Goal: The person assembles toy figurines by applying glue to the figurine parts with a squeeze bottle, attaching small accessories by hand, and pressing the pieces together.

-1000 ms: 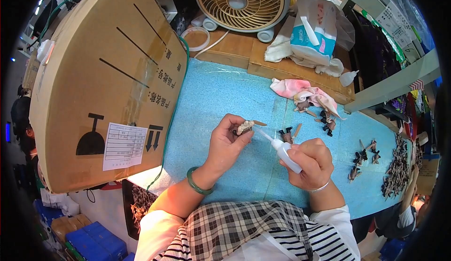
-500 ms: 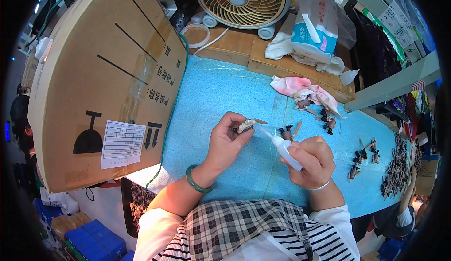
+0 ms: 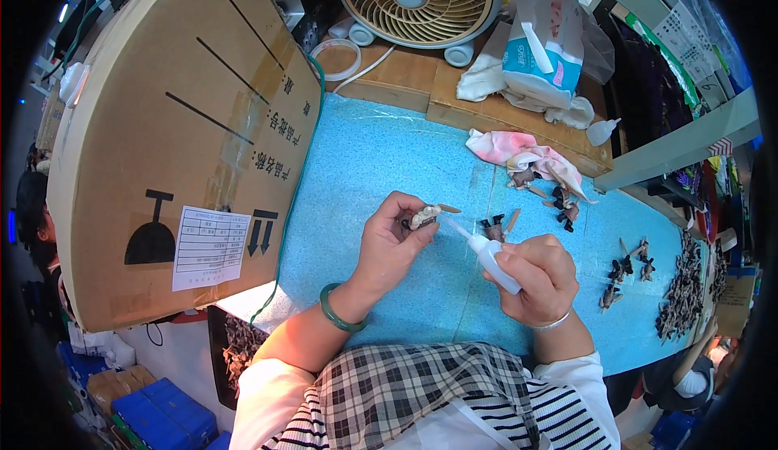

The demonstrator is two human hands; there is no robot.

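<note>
Between its thumb and fingers, my left hand (image 3: 391, 238) pinches a small figurine (image 3: 423, 218), pale on top and dark below, with a thin brown stick-like part pointing right. My right hand (image 3: 541, 278) is wrapped round a white squeeze bottle (image 3: 494, 262). The bottle's thin nozzle tilts up and left, its tip close to the figurine; whether they touch I cannot tell. Just beyond the bottle lies a similar dark figurine (image 3: 493, 228) on the blue tabletop (image 3: 365, 154). More such figurines (image 3: 565, 207) rest by a pink-stained white cloth (image 3: 527, 152).
A tall cardboard box (image 3: 194, 126) walls off the left side. At the back, a fan (image 3: 417, 0) and a tissue pack (image 3: 541, 49) stand on a wooden ledge (image 3: 389, 77). Several figurines (image 3: 620, 272) and a large pile (image 3: 682, 288) lie right, near another person's arm (image 3: 697, 349).
My hands, the figurine and the bottle hold almost the same place. At the far right the other person's arm and head have shifted slightly; at the far left another person has moved a little.
</note>
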